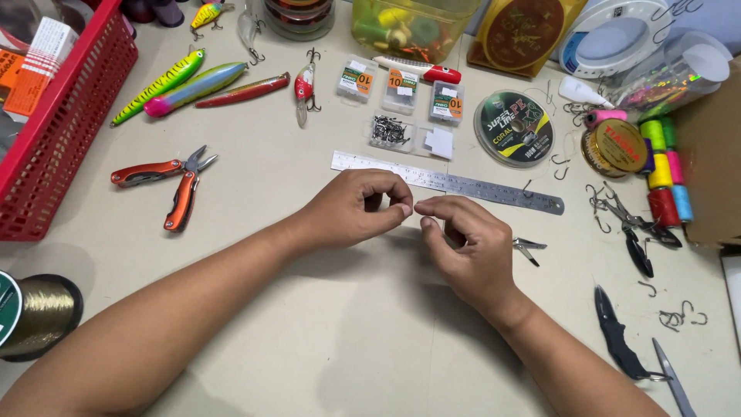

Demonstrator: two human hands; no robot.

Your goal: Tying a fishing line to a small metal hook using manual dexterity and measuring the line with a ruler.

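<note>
My left hand (pixel 356 207) and my right hand (pixel 468 249) meet at the middle of the beige table (pixel 324 340), fingertips pinched together almost touching. Whatever they pinch is too small to make out, perhaps a thin line or a hook. A steel ruler (pixel 463 184) lies just beyond the hands. Small nail clippers (pixel 528 248) rest right beside my right hand. Red-handled multi-tool pliers (pixel 174 181) lie open to the left of my left hand.
Several fishing lures (pixel 197 83) lie at the back left beside a red basket (pixel 58 131). Small hook boxes (pixel 401 91), line spools (pixel 513 127), coloured thread spools (pixel 664 166), loose hooks (pixel 679 315), scissors (pixel 637 232) and a knife (pixel 617 336) fill the back and right. A big line spool (pixel 35 313) sits at left.
</note>
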